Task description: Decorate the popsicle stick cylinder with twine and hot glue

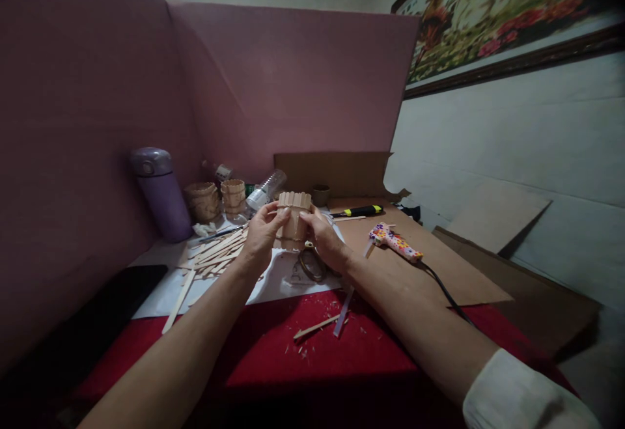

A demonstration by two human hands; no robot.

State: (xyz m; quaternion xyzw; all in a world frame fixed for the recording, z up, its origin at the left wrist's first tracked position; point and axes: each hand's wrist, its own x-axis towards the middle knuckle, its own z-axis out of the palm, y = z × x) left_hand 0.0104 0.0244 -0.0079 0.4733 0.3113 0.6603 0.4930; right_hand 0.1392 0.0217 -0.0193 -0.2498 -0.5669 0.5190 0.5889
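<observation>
Between my two hands is a small round cup made of wooden craft sticks (293, 221), held upright above the white paper (280, 282). My left hand (262, 228) grips its left side, thumb on the near face. On the right side my right hand (323, 232) grips it the same way. Just below the cup lies a pair of scissors (312, 265), partly hidden by my right hand. A pile of loose craft sticks (219, 254) spreads to the left of my left hand.
A purple bottle (163, 198) stands at the left, beside two stick-built cups (202, 201) and a tilted plastic bottle (266, 189). On the cardboard (439, 279) rest a flowered glue gun (394, 241) and a yellow-black utility knife (362, 211). A glue stick (344, 313) and scraps lie on the red cloth (273, 364).
</observation>
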